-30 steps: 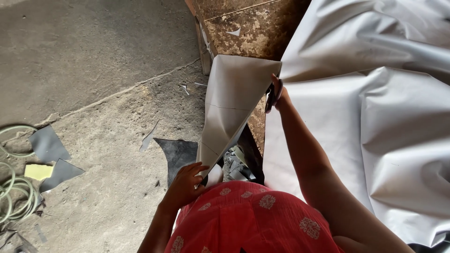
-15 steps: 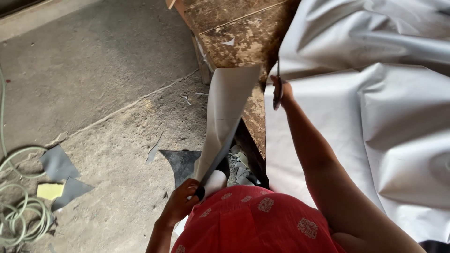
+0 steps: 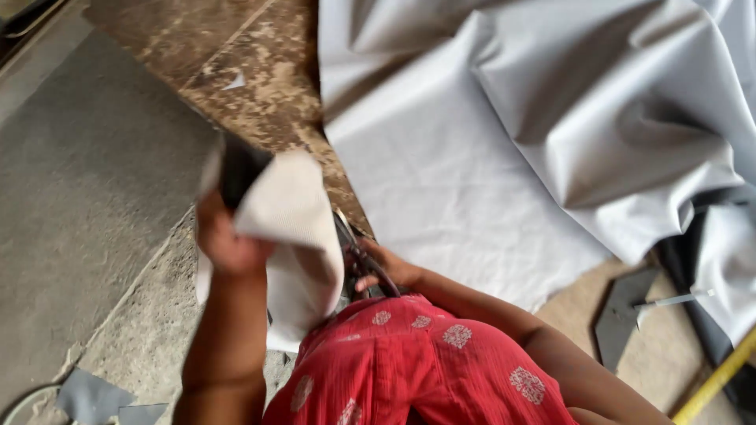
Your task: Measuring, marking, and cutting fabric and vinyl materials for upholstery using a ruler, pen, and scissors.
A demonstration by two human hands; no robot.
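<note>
Overhead, roughly: broad sheet of pale grey leather-like fabric (image 3: pixel 504 157), rumpled into deep folds at upper right, flat toward lower edge, spread over mottled brown worn work surface (image 3: pixel 260 71). Dusty grey concrete floor (image 3: pixel 87 205) to left. Red patterned garment (image 3: pixel 425 362) at bottom centre. Cut strip of same grey fabric with woven off-white backing (image 3: pixel 295 236), lifted clear of the big sheet, curled over so backing faces the camera, lower end hanging near the garment. Left hand (image 3: pixel 224 240) raised on a bent forearm, fingers clenched on the strip's upper left edge, dark face of material showing above the knuckles. Right hand (image 3: pixel 386 271) low and close to the body, just beside the sheet's near corner, fingers wrapped around the dark handles of scissors (image 3: pixel 358 256); blades mostly hidden behind the strip, open or closed impossible to say. Dark grey offcuts (image 3: pixel 626 315) on tan ground at right, more grey scraps (image 3: pixel 94 393) at lower left. Yellow rod (image 3: pixel 720 378) in bottom right corner. Risks, as judged: strip slack and curled, so likely to slip from a one-edge hold or fold onto the blades; blade tips out of sight near the left forearm and garment, so a nick or snag possible; loose sheet corner just beside the scissors could get caught in them.
</note>
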